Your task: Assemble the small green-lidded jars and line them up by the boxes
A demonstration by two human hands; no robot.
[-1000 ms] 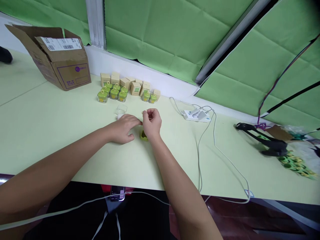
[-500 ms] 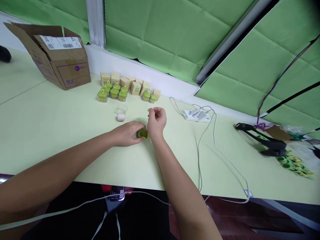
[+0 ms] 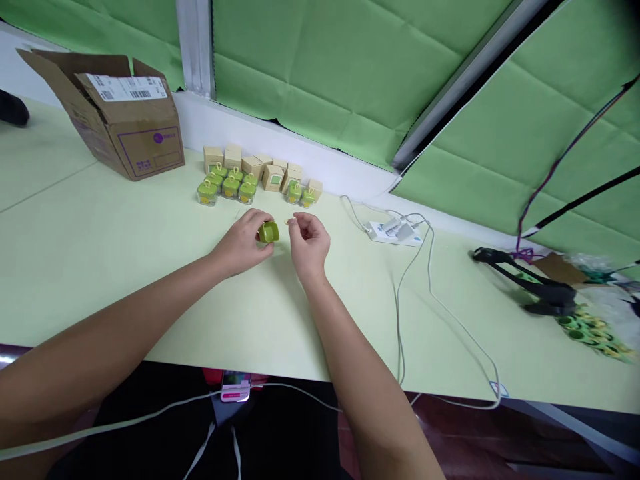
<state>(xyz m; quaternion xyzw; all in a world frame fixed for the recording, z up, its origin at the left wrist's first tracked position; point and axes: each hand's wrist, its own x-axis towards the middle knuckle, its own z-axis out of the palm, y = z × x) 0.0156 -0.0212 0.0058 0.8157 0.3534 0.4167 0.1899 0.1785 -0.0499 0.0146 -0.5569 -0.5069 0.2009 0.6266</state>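
Observation:
My left hand (image 3: 241, 244) grips a small green plastic lid (image 3: 269, 232) at its fingertips, raised a little above the pale green table (image 3: 120, 240). My right hand (image 3: 309, 244) is beside it, and its pinched fingers hold a tiny yellow loop (image 3: 287, 221). Just beyond the hands stand several clear jars with green lids and yellow loops (image 3: 223, 188), backed by several small cardboard cubes (image 3: 253, 164). My left hand hides the clear cup and pink piece seen earlier.
An open cardboard box (image 3: 127, 120) stands at the back left. To the right lie a white power strip (image 3: 393, 232) with white cables, a black strap-like object (image 3: 537, 283) and a pile of green-yellow pieces (image 3: 585, 332). A phone (image 3: 235, 387) lies below the table's front edge.
My left hand has picked the green lid up from the table and moved it away from me. It now covers the cup and pink piece. My right hand has shifted slightly left.

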